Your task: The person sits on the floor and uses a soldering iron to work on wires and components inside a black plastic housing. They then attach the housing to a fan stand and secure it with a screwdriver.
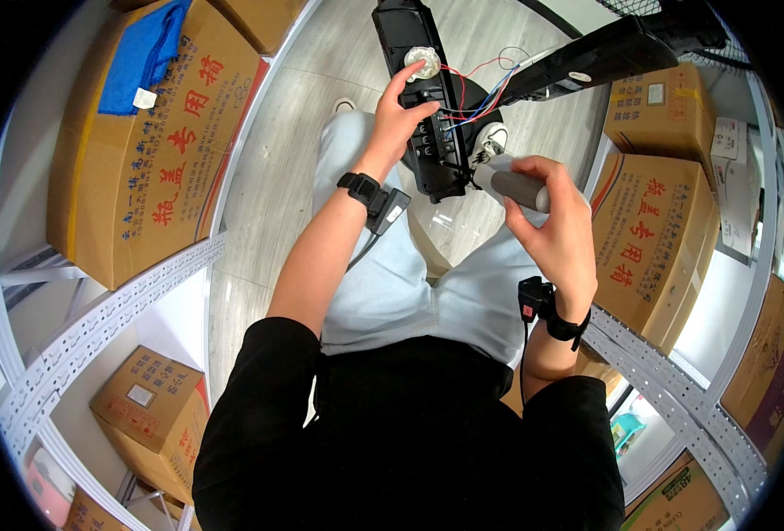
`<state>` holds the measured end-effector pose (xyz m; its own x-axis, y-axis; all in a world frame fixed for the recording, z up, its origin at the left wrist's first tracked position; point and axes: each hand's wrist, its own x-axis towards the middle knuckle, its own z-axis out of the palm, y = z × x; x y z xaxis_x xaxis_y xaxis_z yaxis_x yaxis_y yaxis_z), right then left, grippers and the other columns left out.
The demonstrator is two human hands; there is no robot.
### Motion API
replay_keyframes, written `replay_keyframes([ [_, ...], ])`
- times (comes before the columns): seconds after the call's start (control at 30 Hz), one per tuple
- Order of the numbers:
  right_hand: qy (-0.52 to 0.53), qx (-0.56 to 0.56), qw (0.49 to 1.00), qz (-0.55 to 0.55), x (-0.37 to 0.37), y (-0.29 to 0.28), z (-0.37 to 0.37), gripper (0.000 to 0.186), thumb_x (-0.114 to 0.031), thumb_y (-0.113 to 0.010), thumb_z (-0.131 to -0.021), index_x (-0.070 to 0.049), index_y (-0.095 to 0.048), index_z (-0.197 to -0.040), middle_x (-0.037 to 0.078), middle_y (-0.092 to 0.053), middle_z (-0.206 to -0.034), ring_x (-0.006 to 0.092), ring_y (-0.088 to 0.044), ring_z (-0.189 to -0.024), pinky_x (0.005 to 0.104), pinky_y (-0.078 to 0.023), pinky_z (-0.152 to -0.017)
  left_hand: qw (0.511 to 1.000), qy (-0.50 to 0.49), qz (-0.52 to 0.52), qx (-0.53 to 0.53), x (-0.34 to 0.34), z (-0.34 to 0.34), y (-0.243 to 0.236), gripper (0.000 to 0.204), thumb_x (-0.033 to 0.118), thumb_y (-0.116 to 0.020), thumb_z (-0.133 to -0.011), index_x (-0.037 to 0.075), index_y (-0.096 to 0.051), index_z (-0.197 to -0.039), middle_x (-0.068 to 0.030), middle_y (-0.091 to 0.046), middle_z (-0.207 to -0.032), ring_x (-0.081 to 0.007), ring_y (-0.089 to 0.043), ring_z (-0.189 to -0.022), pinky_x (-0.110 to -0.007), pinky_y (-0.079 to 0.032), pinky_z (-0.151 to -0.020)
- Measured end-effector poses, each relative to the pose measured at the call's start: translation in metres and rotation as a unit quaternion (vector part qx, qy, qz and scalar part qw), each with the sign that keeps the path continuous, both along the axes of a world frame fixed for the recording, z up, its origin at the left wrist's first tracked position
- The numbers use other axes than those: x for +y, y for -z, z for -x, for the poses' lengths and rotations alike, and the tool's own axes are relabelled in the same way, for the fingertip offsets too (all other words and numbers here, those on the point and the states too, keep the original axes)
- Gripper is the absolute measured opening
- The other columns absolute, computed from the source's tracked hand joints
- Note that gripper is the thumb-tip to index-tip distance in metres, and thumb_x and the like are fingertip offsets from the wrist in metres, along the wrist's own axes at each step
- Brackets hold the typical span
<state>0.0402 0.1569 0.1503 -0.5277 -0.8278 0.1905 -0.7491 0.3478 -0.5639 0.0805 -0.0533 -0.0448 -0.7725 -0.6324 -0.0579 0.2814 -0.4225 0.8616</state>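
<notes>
A long black plastic housing (441,146) stands ahead of my knees, with a row of small fittings along it and red, blue and white wires (485,108) running out to the right. My left hand (394,128) holds its left side, thumb across the front. The index finger of that hand rests on a round, whitish clear part (422,63) on the housing; my other fingers are mostly hidden. In my right hand (558,226) is a thick grey electric screwdriver (518,188), its narrow end pointing left at the lower end of the housing. Whether the tip touches is too small to tell.
A second long black part (595,66) slants at the upper right, joined by the wires. Metal shelving (113,310) with cardboard boxes (171,150) flanks me on both sides. A blue cloth (144,57) lies on the left box. My shoe (491,140) stands close by the housing.
</notes>
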Motion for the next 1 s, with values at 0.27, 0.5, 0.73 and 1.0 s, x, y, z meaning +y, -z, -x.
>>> replay_keyframes([
  [0.27,0.073,-0.016,0.996,-0.049,-0.008,-0.004,-0.005,0.042,-0.022,-0.078,-0.083,-0.006,-0.056,-0.114,0.015,-0.069,-0.092,0.0312,-0.070,-0.083,0.0372,-0.054,-0.070,1.000,0.004,0.018,0.006,0.001,0.002,0.004,0.068,-0.012,-0.069,-0.076,0.010,-0.053,-0.138,-0.0057,-0.058,-0.130,-0.0147,-0.060,-0.111,-0.029,-0.051,-0.094],
  [0.5,0.169,-0.051,0.976,-0.128,-0.011,-0.005,-0.009,0.050,-0.027,-0.080,-0.083,-0.006,-0.052,-0.119,0.016,-0.070,-0.092,0.0301,-0.071,-0.081,0.0369,-0.055,-0.071,1.000,-0.004,0.014,0.007,0.001,0.002,0.004,0.068,-0.012,-0.069,-0.076,0.010,-0.054,-0.138,-0.0056,-0.059,-0.129,-0.0144,-0.061,-0.109,-0.029,-0.052,-0.092],
  [0.73,0.048,-0.062,0.997,-0.008,0.003,0.003,0.000,0.052,-0.022,-0.080,-0.082,-0.007,-0.054,-0.124,0.019,-0.064,-0.108,0.0342,-0.066,-0.100,0.0411,-0.053,-0.078,0.999,-0.016,0.035,-0.002,-0.001,0.002,0.008,0.070,-0.013,-0.069,-0.077,0.012,-0.053,-0.140,-0.0065,-0.060,-0.126,-0.0151,-0.062,-0.106,-0.031,-0.054,-0.090],
  [1.0,0.146,-0.014,0.982,-0.122,-0.008,-0.002,-0.004,0.035,-0.015,-0.074,-0.086,-0.007,-0.058,-0.115,0.016,-0.065,-0.100,0.0306,-0.068,-0.086,0.0373,-0.054,-0.065,0.998,-0.002,0.059,-0.030,-0.001,0.000,0.004,0.070,-0.013,-0.070,-0.076,0.012,-0.053,-0.139,-0.0056,-0.059,-0.127,-0.0148,-0.061,-0.107,-0.030,-0.052,-0.092],
])
